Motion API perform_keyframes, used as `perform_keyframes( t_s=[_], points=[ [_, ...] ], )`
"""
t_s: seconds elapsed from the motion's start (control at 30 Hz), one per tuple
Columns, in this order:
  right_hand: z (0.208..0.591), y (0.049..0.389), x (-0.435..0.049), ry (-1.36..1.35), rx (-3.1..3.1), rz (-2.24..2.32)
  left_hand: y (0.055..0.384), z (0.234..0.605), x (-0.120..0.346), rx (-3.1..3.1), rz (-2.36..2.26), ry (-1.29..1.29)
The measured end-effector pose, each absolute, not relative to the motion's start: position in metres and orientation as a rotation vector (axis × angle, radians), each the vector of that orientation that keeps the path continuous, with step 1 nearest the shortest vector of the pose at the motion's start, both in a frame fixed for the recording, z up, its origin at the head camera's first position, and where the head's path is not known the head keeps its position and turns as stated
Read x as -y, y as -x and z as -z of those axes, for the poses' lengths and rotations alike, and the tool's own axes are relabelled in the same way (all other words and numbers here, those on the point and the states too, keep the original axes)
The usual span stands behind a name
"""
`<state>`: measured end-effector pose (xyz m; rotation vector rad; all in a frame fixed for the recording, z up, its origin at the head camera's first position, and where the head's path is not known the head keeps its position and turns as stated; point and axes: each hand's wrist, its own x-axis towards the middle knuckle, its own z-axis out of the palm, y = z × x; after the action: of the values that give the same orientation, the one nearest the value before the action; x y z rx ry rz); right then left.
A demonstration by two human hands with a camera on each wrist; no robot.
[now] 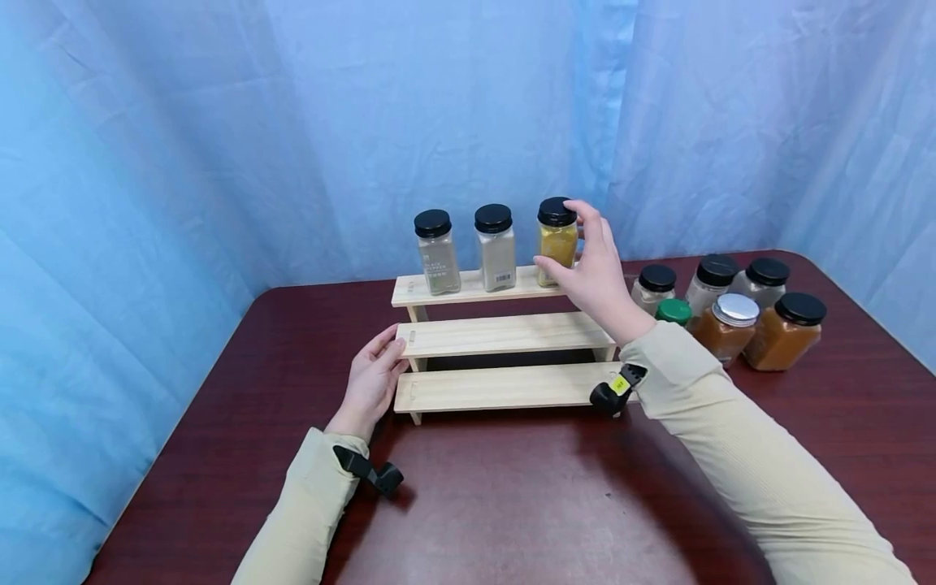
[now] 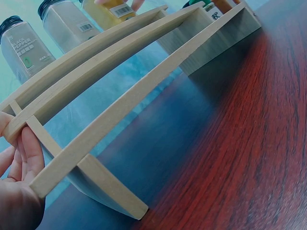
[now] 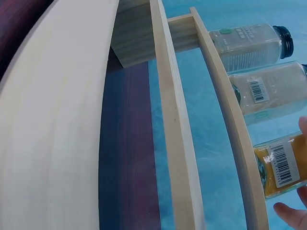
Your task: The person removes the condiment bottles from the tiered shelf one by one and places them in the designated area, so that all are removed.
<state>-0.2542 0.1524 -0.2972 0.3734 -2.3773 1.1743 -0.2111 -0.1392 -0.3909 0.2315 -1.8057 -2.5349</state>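
- Yellow powder in a clear black-lidded jar (image 1: 558,244), grasped by the right hand (image 1: 603,280): thumb across the lower front, index finger up at the lid, parted just enough to span most of the height.
- Upright at the top tier of the wooden rack (image 1: 504,335), to the right of two similar jars; hard to tell whether fully resting there.
- Gripping the rack's left end at the middle tier with the left hand (image 1: 374,378): thumb above the board, other fingers curled underneath, almost closed around thin wood.
- Greyish contents in the leftmost jar (image 1: 439,256); paler, beige-grey contents in the middle jar (image 1: 497,252); both black-lidded, standing apart from each other.
- Clustered on the dark red table (image 1: 512,487), right of the rack: four more black lids, one green lid (image 1: 673,312), one silver lid (image 1: 735,309); orange-brown filling under the silver lid and in the black-lidded jar (image 1: 782,341) beside it.
- Readable only from the left wrist: "BLACK PEPPER" on the leftmost jar, clearer than from the head.
- Plain from the right wrist: a large barcode label (image 3: 283,164) on the yellow filling's jar, hard to make out from the head.
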Motion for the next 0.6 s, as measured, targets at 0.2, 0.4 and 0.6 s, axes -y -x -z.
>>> perform_keyframes(
  t_s=[0.2,0.4,0.6],
  points=[
    [0.2999,0.2556,-0.1524,-0.387,2.347,-1.138,0.2105,0.3911,0.1390,1.800,2.540,-0.230],
    [0.3024,0.2556,-0.1517,-0.402,2.320,-1.129,0.2103,0.3915,0.1393,1.796,2.538,-0.230],
    [0.3044,0.2541,-0.1501,-0.409,2.286,-1.106,0.2107,0.3911,0.1388,1.787,2.545,-0.220]
  ],
)
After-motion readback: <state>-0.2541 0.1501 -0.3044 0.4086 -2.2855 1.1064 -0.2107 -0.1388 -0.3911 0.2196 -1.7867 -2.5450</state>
